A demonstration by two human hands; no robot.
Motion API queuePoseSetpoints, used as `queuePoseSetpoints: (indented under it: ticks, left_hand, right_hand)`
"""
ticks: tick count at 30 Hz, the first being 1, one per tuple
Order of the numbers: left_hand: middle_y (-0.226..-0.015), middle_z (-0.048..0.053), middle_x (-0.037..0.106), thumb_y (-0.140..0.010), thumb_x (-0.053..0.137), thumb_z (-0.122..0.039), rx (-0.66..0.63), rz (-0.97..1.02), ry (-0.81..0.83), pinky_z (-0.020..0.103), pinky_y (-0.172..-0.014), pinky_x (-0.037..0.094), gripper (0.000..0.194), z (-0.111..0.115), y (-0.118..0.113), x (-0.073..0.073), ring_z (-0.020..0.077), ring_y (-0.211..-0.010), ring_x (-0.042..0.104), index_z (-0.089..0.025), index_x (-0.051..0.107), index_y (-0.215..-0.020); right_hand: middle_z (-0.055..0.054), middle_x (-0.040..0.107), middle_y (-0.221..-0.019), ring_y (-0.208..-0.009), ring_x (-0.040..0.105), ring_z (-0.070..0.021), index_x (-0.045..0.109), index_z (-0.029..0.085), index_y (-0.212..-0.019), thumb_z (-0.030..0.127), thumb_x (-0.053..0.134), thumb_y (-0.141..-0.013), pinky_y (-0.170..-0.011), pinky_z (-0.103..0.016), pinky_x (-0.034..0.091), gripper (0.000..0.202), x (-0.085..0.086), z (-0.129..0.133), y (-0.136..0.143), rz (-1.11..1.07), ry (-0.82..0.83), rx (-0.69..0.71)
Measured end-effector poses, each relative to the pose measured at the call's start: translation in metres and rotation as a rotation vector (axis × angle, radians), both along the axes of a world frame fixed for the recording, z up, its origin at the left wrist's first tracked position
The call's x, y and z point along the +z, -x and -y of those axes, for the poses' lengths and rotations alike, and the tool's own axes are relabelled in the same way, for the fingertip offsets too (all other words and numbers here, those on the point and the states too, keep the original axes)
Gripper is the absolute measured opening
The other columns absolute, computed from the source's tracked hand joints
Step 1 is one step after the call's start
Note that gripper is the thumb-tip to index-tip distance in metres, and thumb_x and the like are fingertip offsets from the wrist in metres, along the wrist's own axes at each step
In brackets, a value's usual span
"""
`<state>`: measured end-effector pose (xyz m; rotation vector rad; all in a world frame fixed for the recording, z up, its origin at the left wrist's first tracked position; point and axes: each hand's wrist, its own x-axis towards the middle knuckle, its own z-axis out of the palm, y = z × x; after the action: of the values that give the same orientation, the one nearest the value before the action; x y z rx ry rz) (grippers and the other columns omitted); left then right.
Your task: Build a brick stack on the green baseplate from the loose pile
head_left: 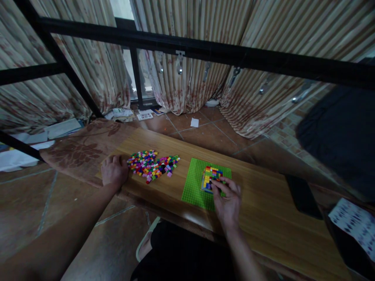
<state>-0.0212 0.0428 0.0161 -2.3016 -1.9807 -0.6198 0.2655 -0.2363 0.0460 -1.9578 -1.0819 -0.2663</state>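
Observation:
A bright green baseplate (191, 183) lies on the wooden bench top. On it stands a small block of toy bricks (208, 175), built in rows of yellow, red, blue and other colours. My right hand (227, 197) reaches over the plate, thumb and index finger pinched at a small dark toy brick (210, 182) against this build. To the left, my left hand (114, 171) rests on the bench with bent fingers, their tips hidden. Close beside it spreads a pile of loose mixed-colour bricks (146, 166).
The narrow wooden bench (263, 203) carries a dark phone-like slab (303, 195) at its right. Beyond lies a printed sheet (354, 224). A patterned brown cloth (79, 152) covers the left end. A black metal frame (205, 50) crosses ahead, before striped curtains (187, 86).

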Motion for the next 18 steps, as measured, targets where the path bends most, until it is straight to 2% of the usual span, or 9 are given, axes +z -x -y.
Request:
queuePoseSetpoints:
  ticks: [10, 18]
  left_hand:
    - [-0.12, 0.017, 0.057, -0.089, 0.037, -0.035, -0.005, -0.047, -0.002, 0.043, -0.096, 0.038, 0.042, 0.002, 0.0, 0.001, 0.0324, -0.112, 0.049, -0.012, 0.059, -0.115]
    - [-0.121, 0.016, 0.057, -0.088, 0.038, -0.033, -0.014, -0.008, 0.004, 0.044, -0.097, 0.038, 0.04, 0.003, -0.001, 0.001, 0.0315, -0.112, 0.049, -0.014, 0.059, -0.116]
  right_hand:
    - [-0.007, 0.061, -0.117, -0.1, 0.05, -0.0228, 0.073, 0.025, -0.1, 0.024, 0.052, -0.089, -0.086, -0.039, 0.042, 0.024, 0.0, 0.006, 0.005, 0.278, 0.156, -0.003]
    - [-0.005, 0.063, -0.116, -0.099, 0.05, -0.025, 0.071, 0.028, -0.104, 0.022, 0.052, -0.087, -0.083, -0.04, 0.04, 0.027, 0.001, 0.012, 0.005, 0.399, 0.245, -0.01]
